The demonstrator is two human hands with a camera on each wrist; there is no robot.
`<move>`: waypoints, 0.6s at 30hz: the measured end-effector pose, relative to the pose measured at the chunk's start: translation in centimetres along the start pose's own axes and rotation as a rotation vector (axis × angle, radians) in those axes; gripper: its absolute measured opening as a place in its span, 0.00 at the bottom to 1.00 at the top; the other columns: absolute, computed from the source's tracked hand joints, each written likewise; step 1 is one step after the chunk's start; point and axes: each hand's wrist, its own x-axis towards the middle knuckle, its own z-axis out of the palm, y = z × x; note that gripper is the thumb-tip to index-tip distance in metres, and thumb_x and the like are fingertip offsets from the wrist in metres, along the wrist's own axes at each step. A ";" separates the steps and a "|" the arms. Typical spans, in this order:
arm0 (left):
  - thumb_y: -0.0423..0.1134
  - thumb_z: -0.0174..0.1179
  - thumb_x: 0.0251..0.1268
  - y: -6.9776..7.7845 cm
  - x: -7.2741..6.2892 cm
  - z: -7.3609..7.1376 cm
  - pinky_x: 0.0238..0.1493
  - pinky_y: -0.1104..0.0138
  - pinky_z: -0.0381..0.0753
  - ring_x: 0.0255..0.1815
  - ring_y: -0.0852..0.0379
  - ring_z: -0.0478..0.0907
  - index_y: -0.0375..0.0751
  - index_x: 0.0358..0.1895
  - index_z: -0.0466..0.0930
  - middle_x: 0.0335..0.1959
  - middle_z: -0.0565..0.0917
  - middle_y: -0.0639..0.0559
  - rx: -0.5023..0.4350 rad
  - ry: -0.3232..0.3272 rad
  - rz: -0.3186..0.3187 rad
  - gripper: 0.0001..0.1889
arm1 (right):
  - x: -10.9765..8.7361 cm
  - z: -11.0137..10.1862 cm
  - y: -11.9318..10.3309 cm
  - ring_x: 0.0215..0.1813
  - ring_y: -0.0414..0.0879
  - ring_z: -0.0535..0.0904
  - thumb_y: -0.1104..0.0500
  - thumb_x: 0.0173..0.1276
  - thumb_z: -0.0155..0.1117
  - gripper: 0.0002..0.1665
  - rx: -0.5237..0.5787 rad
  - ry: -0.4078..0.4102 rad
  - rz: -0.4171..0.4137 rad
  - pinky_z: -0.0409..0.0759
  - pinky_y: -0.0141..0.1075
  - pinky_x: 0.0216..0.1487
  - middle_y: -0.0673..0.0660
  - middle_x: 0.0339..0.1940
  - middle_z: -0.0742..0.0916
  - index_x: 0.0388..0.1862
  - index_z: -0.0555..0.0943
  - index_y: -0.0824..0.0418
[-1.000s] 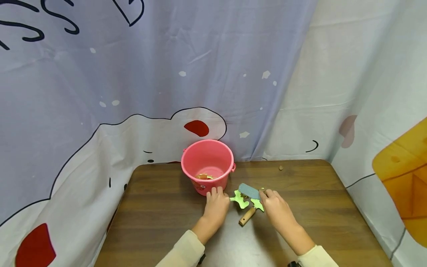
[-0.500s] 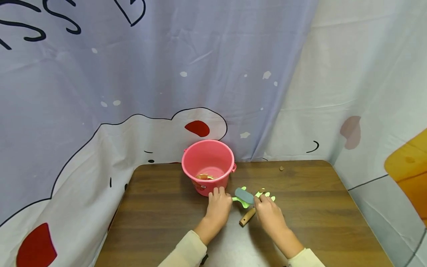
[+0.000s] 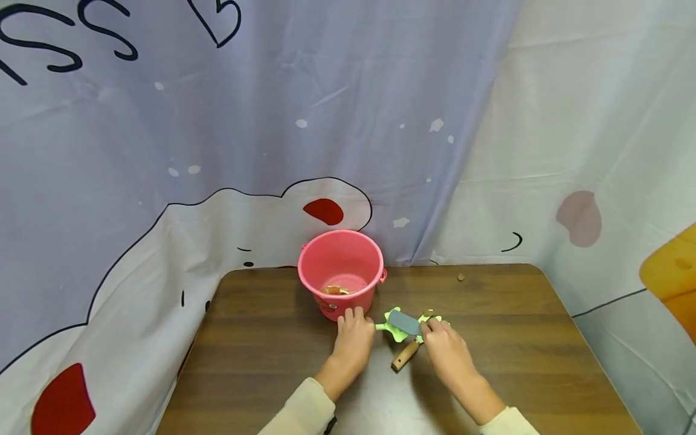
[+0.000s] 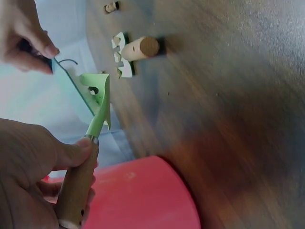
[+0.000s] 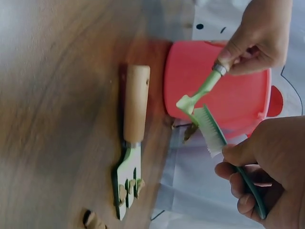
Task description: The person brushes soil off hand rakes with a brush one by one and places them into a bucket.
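My left hand (image 3: 353,341) grips the wooden handle of a small green hand rake (image 4: 78,186), thumb along the handle near the metal collar. The rake's bent head points right, raised over the table in the left wrist view. My right hand (image 3: 446,353) holds a green brush (image 5: 214,136) with white bristles, thumb and fingers round its handle. Those bristles lie against the rake head. Between and below the hands, a green garden fork (image 5: 136,102) with a wooden handle lies on the table, brown clumps on its tines.
A pink bucket (image 3: 326,305) stands at the back of the wooden table (image 3: 261,362), just beyond my left hand. Inside it lie small tools (image 3: 336,290) with orange and green parts. A loose brown clump (image 3: 460,277) sits near the table's back edge. A printed curtain (image 3: 244,121) hangs behind.
The brush has slid left over the rake head, then back a little to the right, with my right hand. My left hand keeps the rake nearly still. The fork stays where it lay.
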 end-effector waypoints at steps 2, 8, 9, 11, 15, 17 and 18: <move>0.35 0.64 0.58 -0.2 0.0 0.0 0.30 0.61 0.64 0.33 0.49 0.73 0.42 0.25 0.88 0.28 0.76 0.49 -0.007 -0.007 -0.006 0.06 | 0.0 -0.2 0.3 0.33 0.53 0.79 0.74 0.45 0.78 0.20 0.003 0.018 -0.005 0.84 0.43 0.33 0.57 0.34 0.84 0.40 0.85 0.66; 0.35 0.62 0.60 -0.7 -0.1 -0.2 0.31 0.61 0.65 0.34 0.49 0.74 0.41 0.27 0.88 0.29 0.77 0.49 -0.018 -0.059 -0.012 0.07 | -0.3 -0.7 1.4 0.32 0.52 0.78 0.74 0.46 0.78 0.23 0.003 0.059 -0.060 0.82 0.42 0.32 0.58 0.35 0.84 0.45 0.86 0.68; 0.34 0.62 0.60 -0.8 -0.2 -0.2 0.31 0.60 0.65 0.34 0.49 0.74 0.41 0.28 0.89 0.29 0.77 0.49 -0.017 -0.065 -0.014 0.07 | -0.5 -0.8 1.7 0.33 0.52 0.78 0.75 0.46 0.78 0.24 0.000 0.063 -0.065 0.82 0.42 0.31 0.59 0.36 0.84 0.46 0.87 0.68; 0.34 0.63 0.60 -1.1 -0.4 -0.1 0.31 0.60 0.65 0.35 0.49 0.74 0.41 0.28 0.89 0.29 0.77 0.49 -0.015 -0.079 -0.019 0.06 | -0.7 -0.9 2.5 0.33 0.53 0.79 0.74 0.47 0.79 0.24 -0.003 0.073 -0.067 0.82 0.42 0.32 0.60 0.36 0.84 0.47 0.87 0.69; 0.33 0.65 0.59 -1.7 -0.8 0.1 0.31 0.60 0.66 0.35 0.49 0.74 0.41 0.27 0.88 0.29 0.77 0.48 -0.007 -0.080 -0.019 0.05 | -1.1 -1.2 4.1 0.33 0.52 0.78 0.73 0.49 0.80 0.24 0.027 0.078 -0.028 0.83 0.41 0.33 0.60 0.34 0.83 0.48 0.86 0.71; 0.33 0.66 0.59 -1.9 -1.0 0.2 0.31 0.60 0.66 0.35 0.49 0.74 0.42 0.27 0.88 0.30 0.77 0.48 -0.006 -0.084 -0.017 0.04 | -1.1 -1.3 4.5 0.33 0.51 0.78 0.71 0.50 0.80 0.24 0.062 0.086 -0.006 0.83 0.41 0.34 0.59 0.33 0.83 0.48 0.85 0.72; 0.33 0.66 0.59 -2.0 -1.1 0.3 0.31 0.60 0.66 0.35 0.48 0.74 0.42 0.27 0.88 0.30 0.77 0.48 -0.007 -0.087 -0.018 0.04 | -1.1 -1.2 4.6 0.33 0.51 0.78 0.72 0.51 0.79 0.23 0.081 0.086 0.003 0.84 0.41 0.34 0.59 0.32 0.83 0.48 0.85 0.72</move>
